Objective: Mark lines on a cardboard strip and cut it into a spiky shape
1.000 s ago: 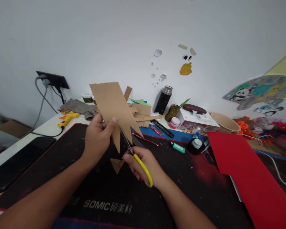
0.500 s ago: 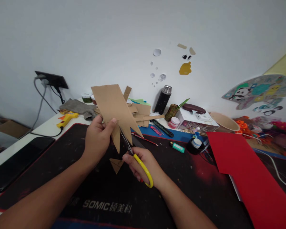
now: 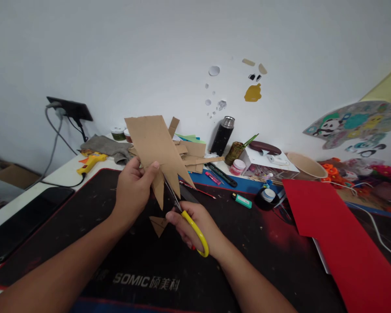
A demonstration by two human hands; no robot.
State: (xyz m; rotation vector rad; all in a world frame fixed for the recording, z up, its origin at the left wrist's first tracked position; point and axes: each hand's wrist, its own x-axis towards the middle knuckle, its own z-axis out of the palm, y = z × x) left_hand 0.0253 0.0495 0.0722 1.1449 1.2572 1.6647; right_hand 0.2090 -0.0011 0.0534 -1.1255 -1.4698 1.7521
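My left hand (image 3: 132, 190) grips a brown cardboard piece (image 3: 154, 144) and holds it upright above the black desk mat (image 3: 84, 243). Its lower edge is cut into pointed spikes. My right hand (image 3: 195, 226) is closed on yellow-handled scissors (image 3: 192, 226), and the blades reach up between two spikes of the cardboard. A small triangular cardboard offcut (image 3: 158, 225) lies on the mat just below both hands.
A red sheet (image 3: 332, 234) lies at the right. Behind the hands are stacked cardboard scraps (image 3: 192, 153), a black flask (image 3: 223, 135), a green lighter (image 3: 243, 200), a tape roll (image 3: 267, 198), pens and a yellow glue gun (image 3: 91, 161). A dark tablet (image 3: 22, 221) lies at the left.
The hands, cardboard and scissors stay almost where they were; the cardboard has shifted only slightly. The view has tipped a little.
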